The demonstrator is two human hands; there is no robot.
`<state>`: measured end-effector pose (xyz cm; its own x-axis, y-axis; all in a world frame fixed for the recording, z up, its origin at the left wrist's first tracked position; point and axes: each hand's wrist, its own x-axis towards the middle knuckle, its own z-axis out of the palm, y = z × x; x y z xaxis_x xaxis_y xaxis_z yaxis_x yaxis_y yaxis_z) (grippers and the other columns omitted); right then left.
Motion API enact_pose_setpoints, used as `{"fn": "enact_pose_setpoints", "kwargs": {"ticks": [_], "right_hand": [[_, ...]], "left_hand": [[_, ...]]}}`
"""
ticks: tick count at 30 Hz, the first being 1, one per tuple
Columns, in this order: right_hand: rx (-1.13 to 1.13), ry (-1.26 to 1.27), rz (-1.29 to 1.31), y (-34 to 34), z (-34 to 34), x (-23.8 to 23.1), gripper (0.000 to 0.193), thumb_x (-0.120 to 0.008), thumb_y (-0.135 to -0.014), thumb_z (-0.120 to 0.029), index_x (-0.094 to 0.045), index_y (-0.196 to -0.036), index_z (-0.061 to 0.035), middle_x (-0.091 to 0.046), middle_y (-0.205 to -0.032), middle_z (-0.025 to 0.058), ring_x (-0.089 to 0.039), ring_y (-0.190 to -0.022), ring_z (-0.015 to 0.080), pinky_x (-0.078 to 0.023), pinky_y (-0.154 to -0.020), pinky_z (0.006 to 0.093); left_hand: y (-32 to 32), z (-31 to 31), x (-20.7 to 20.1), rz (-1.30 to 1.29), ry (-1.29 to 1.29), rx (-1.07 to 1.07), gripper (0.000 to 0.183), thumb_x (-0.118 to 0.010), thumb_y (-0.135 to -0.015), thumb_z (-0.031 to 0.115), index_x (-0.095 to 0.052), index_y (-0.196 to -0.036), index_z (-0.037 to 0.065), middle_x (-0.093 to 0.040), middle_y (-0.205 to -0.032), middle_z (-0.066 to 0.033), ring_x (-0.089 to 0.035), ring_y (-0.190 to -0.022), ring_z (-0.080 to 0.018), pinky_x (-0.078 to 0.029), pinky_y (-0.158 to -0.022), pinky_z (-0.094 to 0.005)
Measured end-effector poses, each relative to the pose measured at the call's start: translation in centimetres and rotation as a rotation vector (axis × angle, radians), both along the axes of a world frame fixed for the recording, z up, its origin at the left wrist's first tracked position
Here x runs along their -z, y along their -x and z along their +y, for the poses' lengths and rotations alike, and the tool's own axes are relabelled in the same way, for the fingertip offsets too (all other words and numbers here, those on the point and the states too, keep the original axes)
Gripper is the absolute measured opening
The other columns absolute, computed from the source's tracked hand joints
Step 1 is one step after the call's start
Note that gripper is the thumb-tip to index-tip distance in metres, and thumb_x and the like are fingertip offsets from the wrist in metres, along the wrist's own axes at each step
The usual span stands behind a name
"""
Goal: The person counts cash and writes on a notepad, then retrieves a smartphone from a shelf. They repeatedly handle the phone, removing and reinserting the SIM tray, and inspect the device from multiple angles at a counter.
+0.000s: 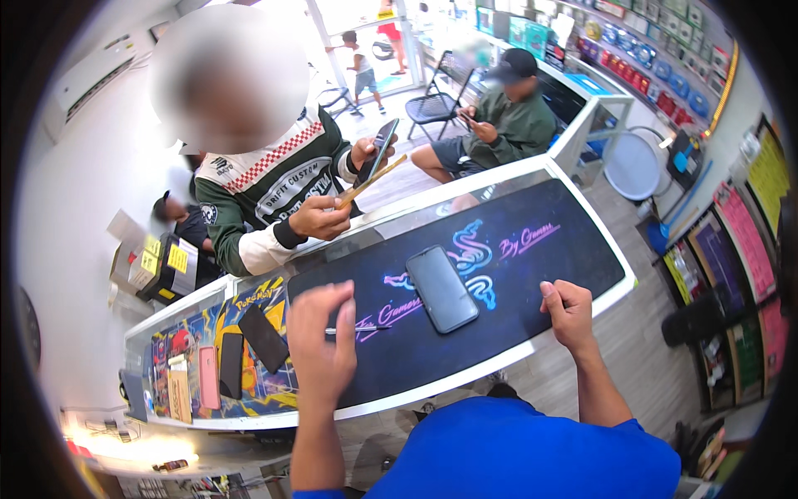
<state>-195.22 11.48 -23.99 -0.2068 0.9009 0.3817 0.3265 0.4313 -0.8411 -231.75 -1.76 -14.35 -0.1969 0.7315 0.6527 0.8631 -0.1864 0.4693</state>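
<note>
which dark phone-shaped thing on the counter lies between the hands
The dark phone on the black mat; the other two dark slabs lie left of the left hand, on the colourful mat.

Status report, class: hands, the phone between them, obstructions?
Left hand raised, grip unclear; right hand raised, loosely curled.
Phone flat on mat, untouched.
Pen by left hand; nothing on the phone.

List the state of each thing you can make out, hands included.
Left hand: raised, open, empty.
Right hand: raised, fingers curled in.
Large phone: flat on the black mat, unlit.
Pen-like tool: lying flat, partly hidden.
Pink case: lying flat on the colourful mat.
Folding chair: unfolded, unoccupied.
</note>
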Motion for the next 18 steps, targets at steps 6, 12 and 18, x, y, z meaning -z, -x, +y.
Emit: {"fn": "enact_pose_setpoints", "kwargs": {"ticks": [6, 12, 18], "right_hand": [[-0.186, -0.011, -0.046, -3.3, 4.7, 0.3, 0.035, -0.075, -0.102, -0.017, -0.069, -0.070, -0.0030, -0.060, -0.063, 0.0078, -0.053, -0.054, 0.0175, -0.040, -0.054, 0.0351], [-0.409, 0.061, 0.032, -5.7, 5.7, 1.1, 0.031, -0.075, -0.101, -0.014, -0.072, -0.073, -0.0040, -0.061, -0.064, 0.0082, -0.054, -0.053, 0.0197, -0.041, -0.053, 0.0354], [-0.499, 0.128, 0.111, -6.2, 6.8, 1.1, 0.031, -0.076, -0.102, -0.015, -0.073, -0.073, -0.0040, -0.059, -0.063, 0.0068, -0.052, -0.053, 0.0186, -0.039, -0.052, 0.0348]], "left_hand": [[1.9, 21.7, -3.3, 0.191, -0.023, -0.204, 0.030, -0.073, -0.100, 0.026, -0.075, -0.120, 0.004, -0.075, -0.113, -0.0154, -0.071, -0.107, -0.0334, -0.055, -0.095, -0.0448], [3.8, 28.7, 0.6, 0.454, 0.426, -0.547, 0.032, -0.075, -0.096, 0.029, -0.073, -0.115, 0.004, -0.072, -0.115, -0.0143, -0.071, -0.112, -0.0355, -0.059, -0.095, -0.0480], [5.2, 25.3, -0.6, 0.382, 0.268, -0.593, 0.026, -0.073, -0.099, 0.025, -0.074, -0.114, 0.004, -0.074, -0.111, -0.0175, -0.072, -0.106, -0.0368, -0.057, -0.090, -0.0491]]}}
